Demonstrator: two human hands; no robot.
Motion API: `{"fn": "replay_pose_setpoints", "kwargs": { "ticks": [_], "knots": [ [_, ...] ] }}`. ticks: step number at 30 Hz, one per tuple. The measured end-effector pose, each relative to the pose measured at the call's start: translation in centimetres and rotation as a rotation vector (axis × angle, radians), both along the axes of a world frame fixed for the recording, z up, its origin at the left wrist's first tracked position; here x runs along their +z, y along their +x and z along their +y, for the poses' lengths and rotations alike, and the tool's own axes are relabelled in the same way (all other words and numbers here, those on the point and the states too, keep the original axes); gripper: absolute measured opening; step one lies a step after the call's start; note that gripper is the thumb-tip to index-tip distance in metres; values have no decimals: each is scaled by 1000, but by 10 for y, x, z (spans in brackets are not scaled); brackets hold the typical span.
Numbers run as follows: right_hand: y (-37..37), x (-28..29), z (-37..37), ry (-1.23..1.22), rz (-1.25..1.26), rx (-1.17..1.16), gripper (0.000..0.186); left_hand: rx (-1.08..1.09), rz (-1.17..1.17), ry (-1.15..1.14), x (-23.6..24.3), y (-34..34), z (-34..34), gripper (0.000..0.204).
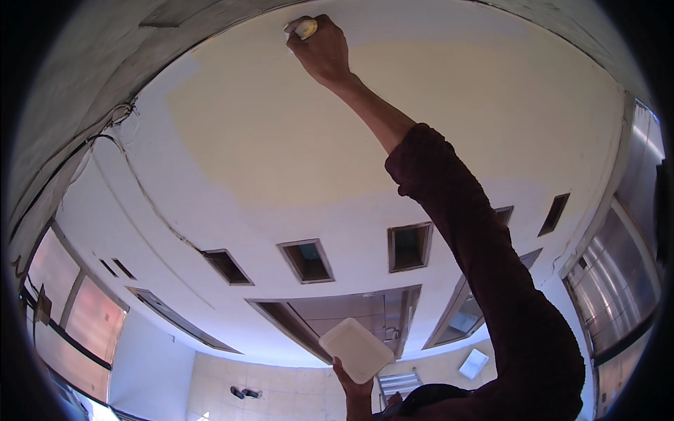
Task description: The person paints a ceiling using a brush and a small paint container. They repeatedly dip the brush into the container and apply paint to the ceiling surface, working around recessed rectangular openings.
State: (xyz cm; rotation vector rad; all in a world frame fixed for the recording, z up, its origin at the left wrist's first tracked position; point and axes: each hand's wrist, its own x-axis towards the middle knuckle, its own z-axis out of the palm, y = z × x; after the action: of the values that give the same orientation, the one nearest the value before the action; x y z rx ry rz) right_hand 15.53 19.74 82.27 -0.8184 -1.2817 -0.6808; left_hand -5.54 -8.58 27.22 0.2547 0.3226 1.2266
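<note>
High on the wall, near its top edge, my right hand (pixel 324 52) is closed round a paintbrush (pixel 306 28). Only a rounded, yellow-smeared end of it shows; its bristles are hidden by my fingers. Below and around that hand spreads a broad cream-yellow coat (pixel 281 126) on the otherwise whitish wall (pixel 239 224). Low in front of me, my left hand (pixel 354 387) grips the lower edge of a shallow cream-coloured tray (pixel 357 351). My right arm, in a dark rolled-up sleeve, stretches across the wall.
Small framed openings (pixel 305 261) line the wall above a door (pixel 351 312). Loose cables (pixel 133 168) run down its left side. Metal steps (pixel 400 384) stand below me. Dark slippers (pixel 244 393) and a white container (pixel 474 363) lie on the tiled floor. Shutters (pixel 611 274) are at right.
</note>
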Motion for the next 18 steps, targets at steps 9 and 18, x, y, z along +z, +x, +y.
{"fn": "replay_pose_setpoints", "kwargs": {
  "ticks": [9, 18],
  "knots": [
    [165, -29, -76, 49, 140, -103, 17, -48, -43, -14, -12, 3, 4, 70],
    [188, -21, -106, 98, 100, -684, 19, -68, -79, -55, -4, 7, 1, 66]
  ]
}}
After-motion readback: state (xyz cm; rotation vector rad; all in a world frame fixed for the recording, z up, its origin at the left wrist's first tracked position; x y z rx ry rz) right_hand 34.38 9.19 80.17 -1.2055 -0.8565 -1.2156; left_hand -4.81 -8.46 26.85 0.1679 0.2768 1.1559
